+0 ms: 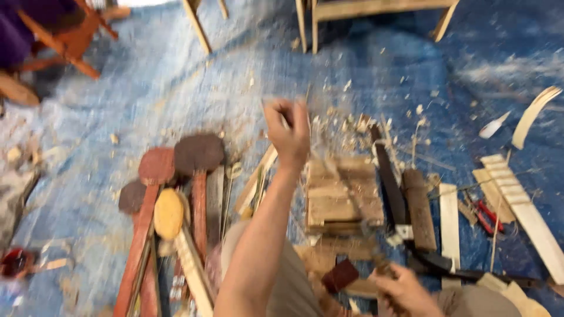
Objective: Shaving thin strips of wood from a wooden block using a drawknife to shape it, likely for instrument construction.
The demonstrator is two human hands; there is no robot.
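1. I see the left hand (288, 130) raised above the far edge of the wooden block (342, 192), fingers closed on a thin pale piece, too blurred to identify.
2. The right hand (402, 290) sits low at the near edge of the tarp-covered floor (147, 88), closed around a dark handle; the tool's head is blurred, so I cannot name it.
3. The block rests on the floor between the wooden paddles (176, 194) and the loose slats (517, 199); shavings lie beyond it.
4. I judge a carving stroke is in hand.
5. The next move calls for steadying the piece on the block.
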